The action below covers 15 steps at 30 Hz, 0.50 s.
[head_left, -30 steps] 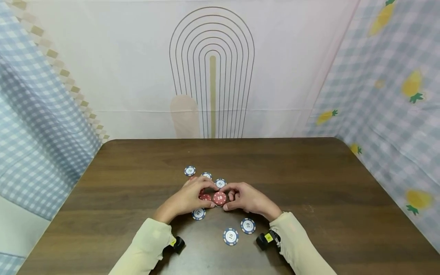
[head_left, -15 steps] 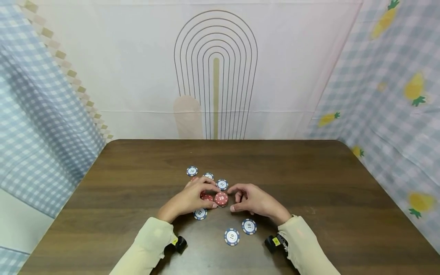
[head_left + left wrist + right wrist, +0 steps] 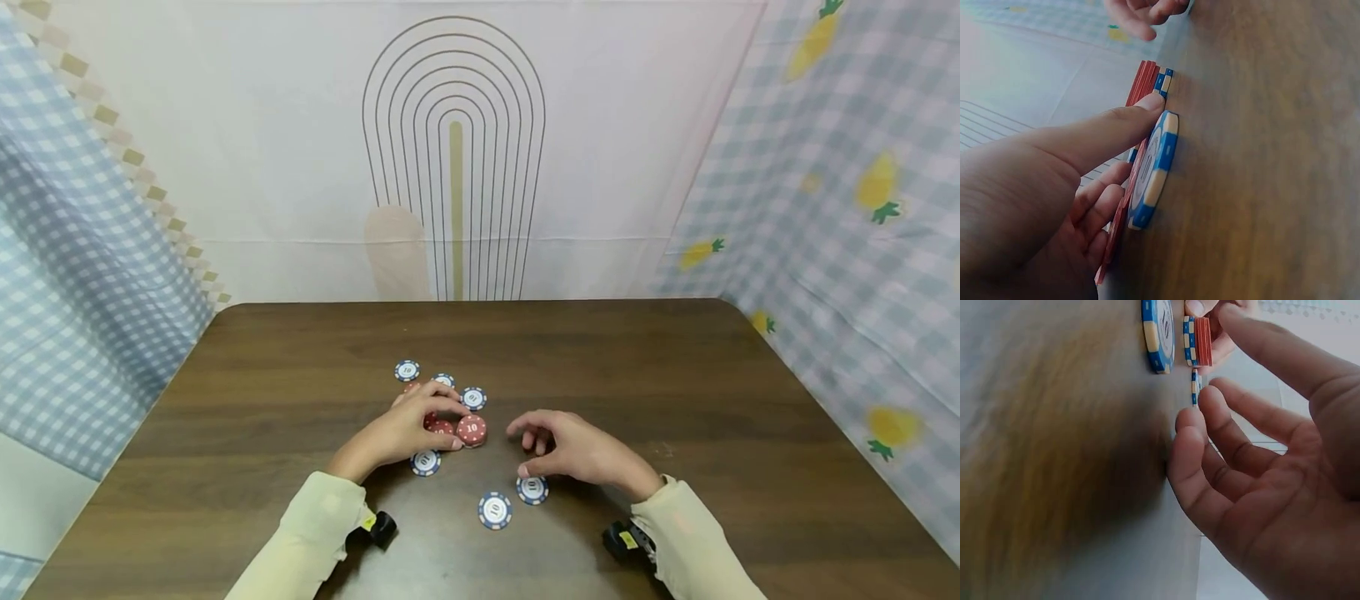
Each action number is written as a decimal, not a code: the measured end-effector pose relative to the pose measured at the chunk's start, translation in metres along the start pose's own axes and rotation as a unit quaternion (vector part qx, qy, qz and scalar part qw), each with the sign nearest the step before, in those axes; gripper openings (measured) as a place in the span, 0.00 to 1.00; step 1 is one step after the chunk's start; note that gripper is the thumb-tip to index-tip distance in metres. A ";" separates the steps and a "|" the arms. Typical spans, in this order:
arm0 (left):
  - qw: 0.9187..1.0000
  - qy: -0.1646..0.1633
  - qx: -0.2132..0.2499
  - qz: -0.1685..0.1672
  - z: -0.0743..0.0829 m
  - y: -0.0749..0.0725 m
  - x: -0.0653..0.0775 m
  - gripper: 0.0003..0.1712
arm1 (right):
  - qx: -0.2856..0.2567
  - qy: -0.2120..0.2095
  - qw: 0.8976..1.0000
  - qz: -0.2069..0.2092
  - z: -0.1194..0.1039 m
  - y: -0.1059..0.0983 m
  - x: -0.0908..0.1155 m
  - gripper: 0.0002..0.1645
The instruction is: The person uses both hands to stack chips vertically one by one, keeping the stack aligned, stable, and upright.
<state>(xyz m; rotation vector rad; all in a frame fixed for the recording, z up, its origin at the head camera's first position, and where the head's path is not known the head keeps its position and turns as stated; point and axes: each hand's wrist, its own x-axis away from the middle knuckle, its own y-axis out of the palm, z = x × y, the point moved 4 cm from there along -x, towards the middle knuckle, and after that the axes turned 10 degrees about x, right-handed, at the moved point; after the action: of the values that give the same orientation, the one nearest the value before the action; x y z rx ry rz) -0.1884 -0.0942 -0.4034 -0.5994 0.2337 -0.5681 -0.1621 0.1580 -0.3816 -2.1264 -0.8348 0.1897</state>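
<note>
My left hand (image 3: 401, 425) holds the left side of a small stack of poker chips (image 3: 472, 428) between thumb and index finger. Red chips top this stack and blue-and-white ones lie under them, as the right wrist view shows at its edge (image 3: 1199, 340). Loose red chips (image 3: 442, 427) lie beneath the same hand, partly covered by it. To the right, apart from the stack, my right hand (image 3: 581, 448) hovers with loosely bent fingers and nothing in them. Its thumb tip is over the far edge of a blue poker chip (image 3: 532, 492) in the head view.
Another blue chip (image 3: 495, 510) lies near the front, and one (image 3: 425, 462) sits just below my left hand. Behind the stack are more blue chips (image 3: 473, 398), with one (image 3: 407, 371) farther back on the brown table (image 3: 675, 358). Checked curtains hang at both sides.
My right hand has come off the stack and moved right and toward me, over a blue chip. My left hand has stayed at the stack.
</note>
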 end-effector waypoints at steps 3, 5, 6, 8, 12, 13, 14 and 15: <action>1.000 0.002 0.000 -0.003 -0.001 0.000 0.001 0.21 | 0.021 -0.023 0.999 -0.013 -0.001 0.001 0.006 0.27; 1.000 0.003 0.002 -0.005 -0.002 0.000 0.001 0.21 | 0.035 -0.039 0.998 -0.021 -0.001 0.002 0.011 0.27; 1.000 0.004 0.003 -0.005 -0.002 0.000 0.001 0.21 | 0.041 -0.045 0.998 -0.024 -0.001 0.003 0.013 0.27; 1.000 0.005 0.003 -0.005 -0.002 0.000 0.000 0.21 | 0.055 -0.058 0.996 -0.026 -0.002 0.003 0.016 0.27; 1.000 0.000 0.008 -0.004 -0.003 0.000 0.000 0.21 | 0.069 -0.060 0.995 -0.033 -0.002 0.005 0.020 0.27; 1.000 -0.001 0.010 -0.004 -0.003 0.000 0.000 0.21 | 0.071 -0.058 0.995 -0.034 -0.001 0.006 0.021 0.27; 1.000 -0.003 0.011 -0.005 -0.003 -0.001 0.001 0.21 | 0.073 -0.055 0.995 -0.034 0.000 0.006 0.021 0.27; 1.000 -0.003 0.011 -0.005 -0.003 -0.001 0.001 0.21 | 0.074 -0.055 0.995 -0.033 0.000 0.006 0.022 0.26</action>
<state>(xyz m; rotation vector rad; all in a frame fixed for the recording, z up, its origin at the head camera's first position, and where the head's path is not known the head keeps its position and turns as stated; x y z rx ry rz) -0.1895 -0.0968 -0.4054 -0.5812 0.2183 -0.5787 -0.1426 0.1689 -0.3832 -1.9600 -0.9256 0.3262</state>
